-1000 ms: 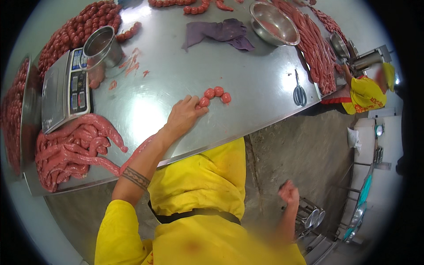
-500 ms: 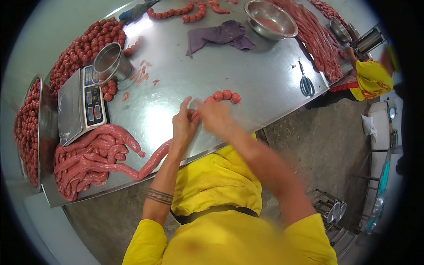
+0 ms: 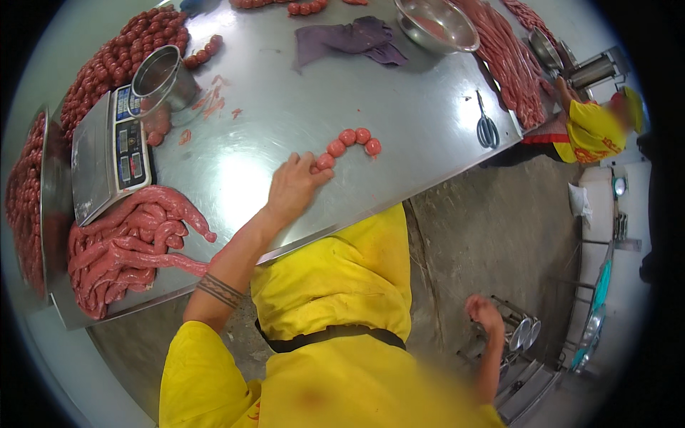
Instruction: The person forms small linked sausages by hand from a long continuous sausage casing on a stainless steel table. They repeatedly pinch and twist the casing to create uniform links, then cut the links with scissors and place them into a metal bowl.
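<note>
My left hand (image 3: 291, 185) lies on the steel table (image 3: 385, 185), fingers closed on the sausage rope just below a curved chain of several round pink links (image 3: 347, 137). The rope runs back under my forearm to a coiled heap of long uncut sausage (image 3: 114, 257) at the table's lower left. My right hand (image 3: 482, 312) is raised off the table at the lower right, fingers curled; whether anything is in them is too small to tell.
A scale (image 3: 100, 157), steel pot (image 3: 164, 78), piles of round links (image 3: 125, 50), tray of links (image 3: 25, 207), purple cloth (image 3: 346, 39), steel bowl (image 3: 435, 25), scissors (image 3: 487, 125) and long strands (image 3: 506, 71) surround the work. A co-worker (image 3: 592, 128) in yellow stands at right.
My right hand moved in beside my left, then swung back out to the lower right. The chain by my left hand now shows one more round link than a second ago.
</note>
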`<action>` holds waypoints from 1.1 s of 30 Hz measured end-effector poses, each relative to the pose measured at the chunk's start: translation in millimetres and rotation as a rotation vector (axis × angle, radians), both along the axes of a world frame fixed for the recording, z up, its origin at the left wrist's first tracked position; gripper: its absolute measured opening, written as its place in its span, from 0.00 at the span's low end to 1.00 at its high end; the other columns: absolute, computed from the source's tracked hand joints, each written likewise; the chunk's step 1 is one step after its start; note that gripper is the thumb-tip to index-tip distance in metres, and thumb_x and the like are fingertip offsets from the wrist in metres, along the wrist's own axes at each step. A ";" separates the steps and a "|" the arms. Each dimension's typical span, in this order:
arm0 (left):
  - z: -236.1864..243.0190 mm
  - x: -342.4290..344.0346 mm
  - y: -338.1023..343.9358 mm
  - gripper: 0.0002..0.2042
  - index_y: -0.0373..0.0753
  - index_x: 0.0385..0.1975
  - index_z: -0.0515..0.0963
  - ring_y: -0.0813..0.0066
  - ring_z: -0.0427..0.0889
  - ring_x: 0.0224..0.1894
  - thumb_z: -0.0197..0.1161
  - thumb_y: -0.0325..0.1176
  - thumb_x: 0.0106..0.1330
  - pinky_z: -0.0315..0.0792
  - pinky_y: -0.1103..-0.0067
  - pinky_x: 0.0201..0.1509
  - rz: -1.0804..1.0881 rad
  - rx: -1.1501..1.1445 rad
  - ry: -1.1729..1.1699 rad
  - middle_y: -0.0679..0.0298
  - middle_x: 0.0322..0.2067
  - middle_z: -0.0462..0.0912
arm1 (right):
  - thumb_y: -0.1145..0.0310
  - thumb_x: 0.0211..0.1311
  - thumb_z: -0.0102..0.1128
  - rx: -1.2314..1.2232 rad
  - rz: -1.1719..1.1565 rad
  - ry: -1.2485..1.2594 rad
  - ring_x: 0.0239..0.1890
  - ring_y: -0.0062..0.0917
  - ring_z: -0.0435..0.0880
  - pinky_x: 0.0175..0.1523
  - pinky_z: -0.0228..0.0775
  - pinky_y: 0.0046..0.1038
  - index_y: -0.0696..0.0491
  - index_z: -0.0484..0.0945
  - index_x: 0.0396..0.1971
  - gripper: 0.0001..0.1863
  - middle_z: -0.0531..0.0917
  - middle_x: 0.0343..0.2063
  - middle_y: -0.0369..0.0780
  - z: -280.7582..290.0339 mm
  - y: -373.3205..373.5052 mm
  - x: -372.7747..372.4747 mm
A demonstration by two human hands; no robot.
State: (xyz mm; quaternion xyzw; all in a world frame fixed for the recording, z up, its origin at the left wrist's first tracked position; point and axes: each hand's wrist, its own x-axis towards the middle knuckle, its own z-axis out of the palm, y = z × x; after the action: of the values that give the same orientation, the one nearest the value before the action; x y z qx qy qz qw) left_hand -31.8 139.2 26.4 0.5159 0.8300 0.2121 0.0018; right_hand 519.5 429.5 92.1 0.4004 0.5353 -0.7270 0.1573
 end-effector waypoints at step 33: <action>-5.0 9.8 -15.5 0.08 0.49 0.40 0.86 0.60 0.79 0.33 0.67 0.25 0.65 0.78 0.65 0.33 -0.054 0.237 0.030 0.62 0.28 0.73 | 0.78 0.62 0.56 0.330 -0.091 -0.474 0.32 0.23 0.77 0.38 0.68 0.30 0.57 0.84 0.38 0.09 0.81 0.28 0.33 -35.5 0.8 -7.5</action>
State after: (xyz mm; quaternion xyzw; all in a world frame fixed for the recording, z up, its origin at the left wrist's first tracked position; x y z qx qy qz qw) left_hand -22.0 123.7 21.4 0.5376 0.7849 0.3010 -0.0659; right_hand 512.0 430.3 56.6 0.6029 0.5761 -0.5224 0.1780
